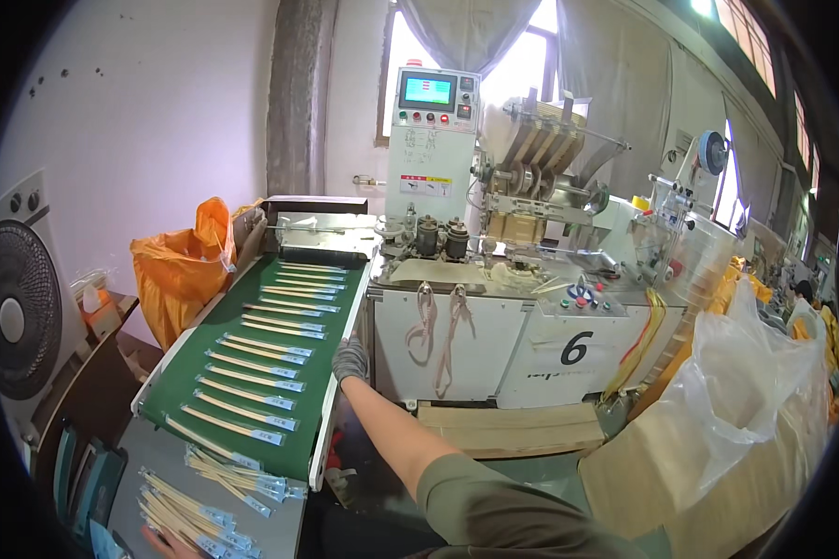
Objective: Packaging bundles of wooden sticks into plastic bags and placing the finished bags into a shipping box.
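Nearest to us, at the bottom left edge, our left hand [163, 542] shows only as fingertips under a heap of wrapped chopsticks [191, 517] on the grey tray [280, 522]; we cannot tell whether those fingers are curled or spread. Our right hand [350, 359], in a grey glove, rests on the white side rail [340, 373] of the conveyor, its fingers curled loosely over the rail's edge and gripping nothing we can make out. Just left of that hand, more wrapped pairs lie crosswise, spaced apart, along the green belt [317, 321], and a second small heap [238, 475] sits at the belt's lower end. Beyond the belt we note the white packing machine [494, 345] with a lit control screen [427, 90]. An orange bag [182, 270] stands left of the conveyor, a fan [14, 321] further left, and a clear plastic sack [755, 391] at right.
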`<state>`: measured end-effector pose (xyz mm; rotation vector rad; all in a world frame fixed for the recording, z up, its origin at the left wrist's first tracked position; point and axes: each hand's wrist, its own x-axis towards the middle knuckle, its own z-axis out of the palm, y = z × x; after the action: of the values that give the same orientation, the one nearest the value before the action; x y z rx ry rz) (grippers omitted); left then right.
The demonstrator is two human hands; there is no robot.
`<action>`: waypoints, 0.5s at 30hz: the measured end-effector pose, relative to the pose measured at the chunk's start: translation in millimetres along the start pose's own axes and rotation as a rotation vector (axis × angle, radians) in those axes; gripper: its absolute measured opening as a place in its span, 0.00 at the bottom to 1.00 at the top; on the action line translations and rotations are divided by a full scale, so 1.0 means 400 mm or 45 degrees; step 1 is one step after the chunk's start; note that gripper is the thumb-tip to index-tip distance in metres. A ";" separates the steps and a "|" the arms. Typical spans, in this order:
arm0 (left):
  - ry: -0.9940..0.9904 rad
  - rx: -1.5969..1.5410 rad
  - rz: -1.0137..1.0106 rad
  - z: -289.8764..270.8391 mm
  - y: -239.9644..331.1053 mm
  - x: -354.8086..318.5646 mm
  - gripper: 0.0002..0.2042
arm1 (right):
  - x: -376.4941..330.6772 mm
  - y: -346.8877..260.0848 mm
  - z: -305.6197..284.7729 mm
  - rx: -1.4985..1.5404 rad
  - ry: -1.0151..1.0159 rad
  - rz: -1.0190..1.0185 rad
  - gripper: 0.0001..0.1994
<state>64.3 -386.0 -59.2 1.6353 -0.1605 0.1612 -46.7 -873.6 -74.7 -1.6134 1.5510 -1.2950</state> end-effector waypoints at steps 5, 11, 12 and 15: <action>0.052 -0.196 -0.172 -0.003 0.050 -0.012 0.21 | 0.002 -0.006 0.015 -0.020 0.029 0.003 0.22; 0.115 -0.116 -0.048 -0.057 -0.206 0.101 0.27 | -0.017 -0.030 -0.010 0.143 -0.040 0.046 0.18; 0.185 -0.354 -0.134 -0.015 -0.117 0.055 0.26 | -0.011 -0.020 -0.013 0.032 0.029 0.010 0.19; 0.194 -0.346 -0.123 -0.005 -0.104 0.052 0.26 | -0.008 -0.034 -0.032 0.185 0.010 0.102 0.20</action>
<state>92.9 -381.3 -95.7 1.3509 0.0136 0.1811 -51.8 -865.2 -58.4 -1.4442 1.4745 -1.3395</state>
